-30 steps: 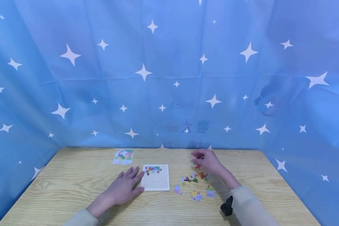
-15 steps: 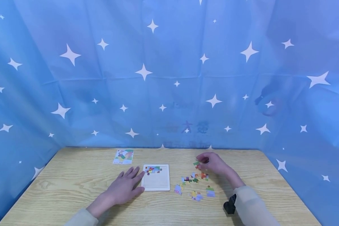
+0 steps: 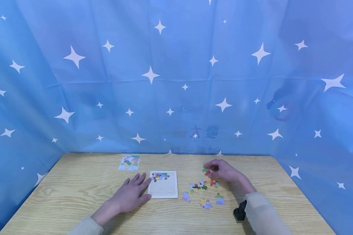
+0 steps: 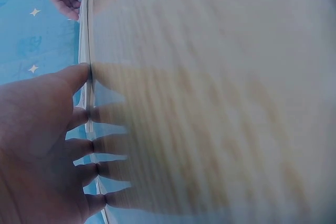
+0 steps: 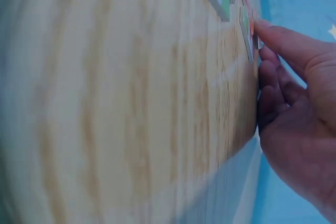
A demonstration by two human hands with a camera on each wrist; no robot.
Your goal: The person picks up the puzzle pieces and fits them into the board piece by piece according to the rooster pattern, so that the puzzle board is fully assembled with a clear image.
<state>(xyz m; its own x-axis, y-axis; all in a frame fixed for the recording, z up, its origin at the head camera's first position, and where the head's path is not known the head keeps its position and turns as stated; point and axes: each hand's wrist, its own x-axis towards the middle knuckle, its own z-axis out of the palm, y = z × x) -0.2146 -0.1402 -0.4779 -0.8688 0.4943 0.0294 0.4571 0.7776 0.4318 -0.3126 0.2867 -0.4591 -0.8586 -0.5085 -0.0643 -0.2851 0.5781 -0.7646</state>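
Observation:
My left hand lies spread on the table, its fingertips at the left edge of a white puzzle tray. A joined strip of colourful puzzle pieces fills part of the tray's top row. At the right, my right hand pinches a green and red puzzle piece between thumb and curled fingers, low over the table. The right wrist view has the thumb against that piece's edge; the fingertips behind are partly hidden. In the left wrist view the left hand's fingers stretch out straight on the wood.
Several loose puzzle pieces are scattered between the tray and the right forearm, with a lilac and green piece nearer the front. A picture card lies at the back left. A blue starry curtain stands behind the wooden table.
My right hand has come down and a little to the right, onto the green and red puzzle piece, which shows more between the fingers. The left hand has kept its place beside the tray.

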